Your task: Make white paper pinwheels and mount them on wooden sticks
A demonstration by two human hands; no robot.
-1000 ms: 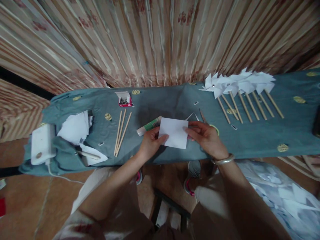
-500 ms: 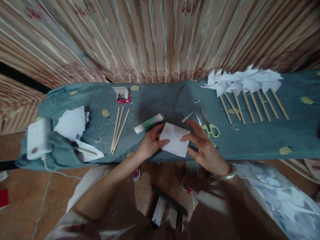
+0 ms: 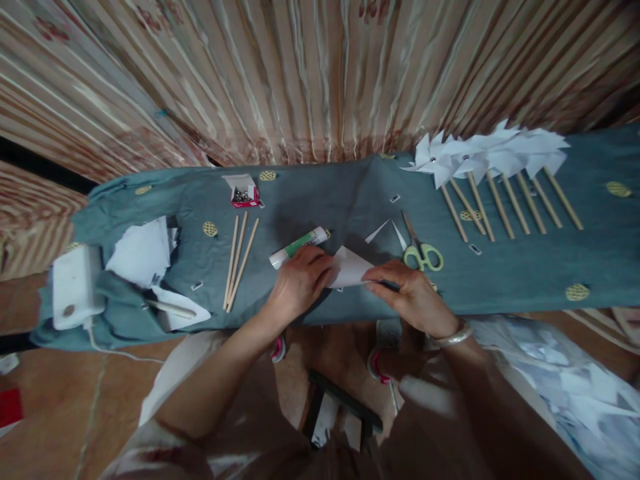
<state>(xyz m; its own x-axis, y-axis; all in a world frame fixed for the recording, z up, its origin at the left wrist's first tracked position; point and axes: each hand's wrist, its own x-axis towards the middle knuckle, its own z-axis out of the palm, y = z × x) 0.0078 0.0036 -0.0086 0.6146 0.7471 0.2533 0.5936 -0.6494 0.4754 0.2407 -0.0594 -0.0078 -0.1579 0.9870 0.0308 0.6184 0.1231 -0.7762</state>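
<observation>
A sheet of white paper (image 3: pixel 350 268), folded over into a triangle, is held above the front of the cloth between both hands. My left hand (image 3: pixel 301 277) closes on its left corner, fingers curled over the top. The right corner is pinched between thumb and fingers of my right hand (image 3: pixel 413 293). Just behind my left hand lies a green and white glue stick (image 3: pixel 299 247), partly covered by it. Scissors with green handles (image 3: pixel 420 252) lie beyond my right hand, beside two thin paper slivers (image 3: pixel 377 231).
Paper pinwheels on sticks (image 3: pixel 493 160) lie in a row at the right. Three wooden sticks (image 3: pixel 241 263) and an open red box of pins (image 3: pixel 245 192) are left of centre. Farther left are stacked paper (image 3: pixel 140 252), a knife (image 3: pixel 170 308) and a white corded box (image 3: pixel 75 287).
The paper has gone from a flat square to a folded triangle. My left hand has turned over its left corner, and my right fingers have closed into a pinch.
</observation>
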